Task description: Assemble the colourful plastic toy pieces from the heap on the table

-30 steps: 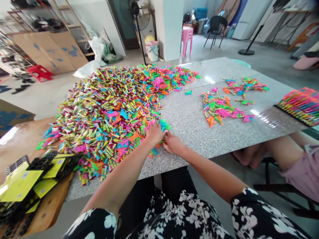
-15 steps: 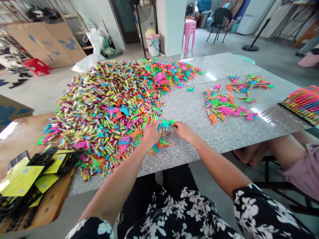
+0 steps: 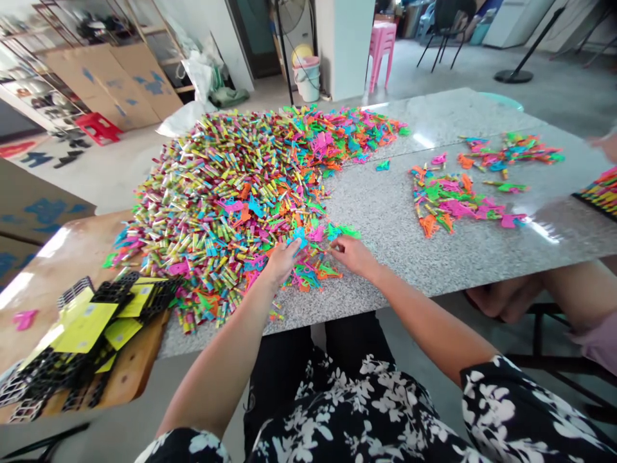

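My left hand [image 3: 283, 261] is closed on a blue plastic piece [image 3: 299, 236] shaped like a small toy gun, at the right edge of a large pile. To its right, the thumb and fingers of my right hand [image 3: 355, 257] are pinched together; whatever is between them is too small to make out. Just beyond the right fingertips lie green toy pieces [image 3: 346, 230] on the granite tabletop [image 3: 385, 270]. Below and between my hands is a loose cluster of orange, green and pink toy pieces [image 3: 311, 275]. The pile of small wrapped tubes [image 3: 212, 193] spreads to the left.
Another group of toy pieces [image 3: 453, 199] lies to the right, with more behind it. Black plastic racks with yellow cards [image 3: 91, 328] rest on a wooden board [image 3: 139, 379] at left. A co-worker's legs [image 3: 544, 292] show at right, beside a filled black rack [image 3: 602, 193].
The view has swung a little left. My left hand now grips a blue piece away from the right hand. My right hand has come off the green piece, which lies on the table.
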The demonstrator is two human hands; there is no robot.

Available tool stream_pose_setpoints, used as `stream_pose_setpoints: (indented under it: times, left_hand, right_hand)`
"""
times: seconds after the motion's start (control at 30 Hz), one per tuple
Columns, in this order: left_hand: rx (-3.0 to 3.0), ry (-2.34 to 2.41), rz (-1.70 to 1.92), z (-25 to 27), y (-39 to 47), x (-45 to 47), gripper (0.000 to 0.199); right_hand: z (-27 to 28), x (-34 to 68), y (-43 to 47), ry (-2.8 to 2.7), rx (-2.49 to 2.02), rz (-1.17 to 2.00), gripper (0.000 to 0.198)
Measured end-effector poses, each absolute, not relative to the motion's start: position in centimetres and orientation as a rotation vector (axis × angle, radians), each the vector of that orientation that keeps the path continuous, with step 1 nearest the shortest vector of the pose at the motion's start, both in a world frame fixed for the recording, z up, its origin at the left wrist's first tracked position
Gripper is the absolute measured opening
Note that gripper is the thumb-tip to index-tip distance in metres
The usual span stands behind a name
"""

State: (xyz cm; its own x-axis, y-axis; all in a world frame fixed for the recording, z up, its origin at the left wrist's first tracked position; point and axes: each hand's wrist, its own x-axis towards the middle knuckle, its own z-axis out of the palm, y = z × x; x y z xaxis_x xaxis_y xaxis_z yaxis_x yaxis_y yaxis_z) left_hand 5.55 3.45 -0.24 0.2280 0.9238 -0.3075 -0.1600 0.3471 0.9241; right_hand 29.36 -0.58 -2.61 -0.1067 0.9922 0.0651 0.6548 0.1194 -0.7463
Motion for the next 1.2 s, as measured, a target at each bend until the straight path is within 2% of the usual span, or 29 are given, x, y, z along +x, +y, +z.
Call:
stream_pose_setpoints:
  times: [0.13, 0.23, 0.53, 0.93, 1.2]
  left_hand:
    - [0.858, 0.943, 0.923, 0.4, 2.7, 6.6, 0.036]
    - [0.841, 0.872, 0.881, 1.2, 2.0, 7.7, 0.036]
    - [0.820, 0.833, 0.855, 1.5, 1.5, 8.2, 0.030]
    - [0.883, 0.844, 0.848, 0.8, 0.7, 8.9, 0.046]
    - [0.834, 0.819, 0.841, 0.5, 0.7, 9.2, 0.041]
  right_hand:
    - [-1.9, 28.0, -0.8, -1.204, -1.217, 1.158, 0.021]
    - [-1.4, 27.1, -1.0, -1.043, -1.050, 1.259, 0.022]
    - [-1.0, 27.3, -1.7, -0.997, -1.005, 1.250, 0.019]
    - [0.6, 28.1, -1.6, -1.000, -1.164, 1.245, 0.024]
    - [0.7, 28.1, -1.9, -0.988, -1.120, 1.251, 0.020]
